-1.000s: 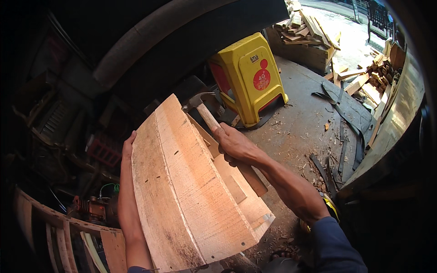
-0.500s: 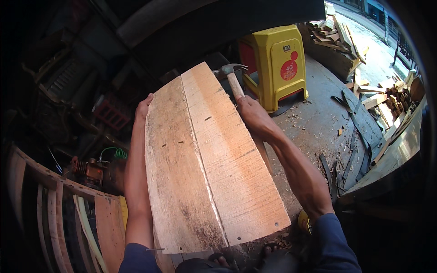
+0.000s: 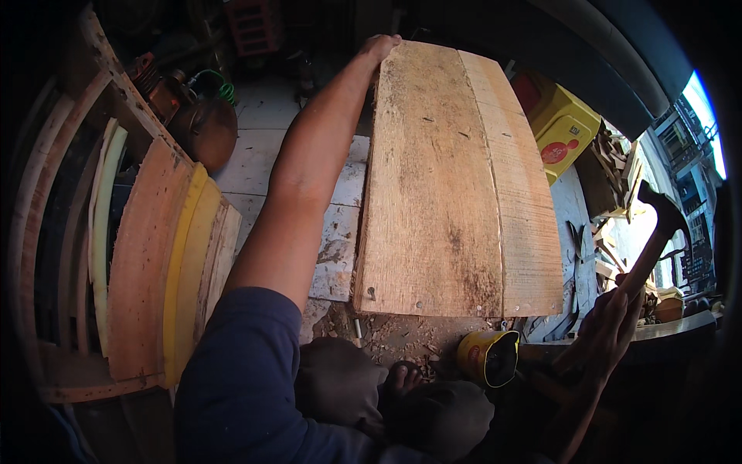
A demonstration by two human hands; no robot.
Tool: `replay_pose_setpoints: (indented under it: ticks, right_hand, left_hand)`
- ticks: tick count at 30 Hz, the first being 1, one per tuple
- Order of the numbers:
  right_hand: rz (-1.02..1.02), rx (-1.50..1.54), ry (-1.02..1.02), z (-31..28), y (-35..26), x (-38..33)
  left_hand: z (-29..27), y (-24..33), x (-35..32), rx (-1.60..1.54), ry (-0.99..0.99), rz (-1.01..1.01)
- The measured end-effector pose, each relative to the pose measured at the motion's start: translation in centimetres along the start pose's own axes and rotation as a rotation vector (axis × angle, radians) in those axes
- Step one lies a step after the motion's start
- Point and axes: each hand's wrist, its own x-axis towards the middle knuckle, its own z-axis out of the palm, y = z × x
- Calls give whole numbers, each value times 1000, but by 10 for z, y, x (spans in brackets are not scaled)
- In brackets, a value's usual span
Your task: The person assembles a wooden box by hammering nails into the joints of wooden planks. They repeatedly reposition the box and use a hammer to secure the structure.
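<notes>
A panel of two joined wooden boards (image 3: 440, 178) stands tilted in front of me, its face toward me. My left hand (image 3: 380, 48) grips the panel's far left corner, the fingers partly hidden behind the edge. A bent-looking nail (image 3: 372, 294) shows at the near left corner, and several nail heads run along the near edge. Off to the right, apart from the panel, my right hand (image 3: 609, 321) is closed around the handle of a claw hammer (image 3: 661, 213), held up with its head at the top.
A yellow plastic stool (image 3: 568, 127) stands behind the panel's right side. Near my feet is a yellow tub (image 3: 473, 357) among wood shavings. Curved wooden slats (image 3: 143, 263) lean at the left, beside a rusty round tank (image 3: 212, 131). Scrap wood lies at the far right.
My view has shifted and the panel now appears turned more upright. My right hand, with the hammer, has come from the panel's far right edge to a raised place at the right.
</notes>
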Motion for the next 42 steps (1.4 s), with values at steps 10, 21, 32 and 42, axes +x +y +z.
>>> replay_pose_setpoints:
  ticks: [10, 21, 32, 42]
  right_hand:
    - [-626, -834, -614, -49, -11, -85]
    - [-1307, -710, -972, 34, -22, -100]
    - [-1071, -1023, -1000, 45, -11, -75]
    - [-168, -608, -1088, 10, -80, -73]
  left_hand:
    - [15, -19, 28, -84, -67, 77]
    - [6, -24, 31, 115, 45, 153]
    - [16, -31, 16, -156, -187, 138]
    - [-1, -13, 7, -72, 16, 77]
